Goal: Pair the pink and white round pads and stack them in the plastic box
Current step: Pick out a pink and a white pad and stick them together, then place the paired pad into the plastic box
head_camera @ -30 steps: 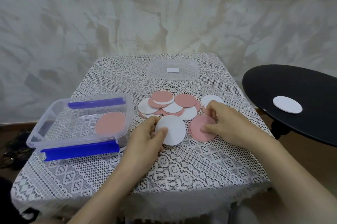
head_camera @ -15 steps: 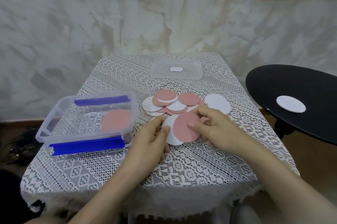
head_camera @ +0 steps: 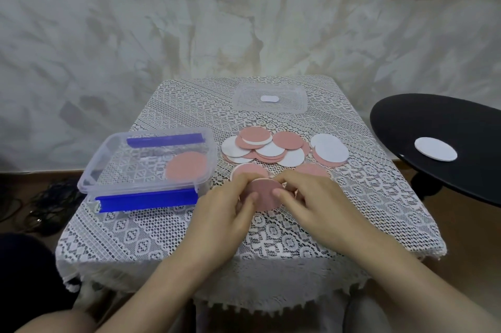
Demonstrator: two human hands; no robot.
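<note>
A pink pad [head_camera: 262, 194] is pinched over the counter [head_camera: 151, 235] in the grip of the left hand [head_camera: 230, 214] and right hand [head_camera: 311, 202]. The loose pile [head_camera: 271, 148] is spread just behind, and the plastic box [head_camera: 93, 170] is set leftward.

Light: soft, even, rather dim indoor light.
Shadows: faint, under the left hand [head_camera: 230, 213] and right hand [head_camera: 314, 202] on the table [head_camera: 162, 229].
Glare: small glint on the black side table [head_camera: 433, 121].
Blur: both hands slightly soft.
Edges: wide-angle bowing, with smeared corners.
</note>
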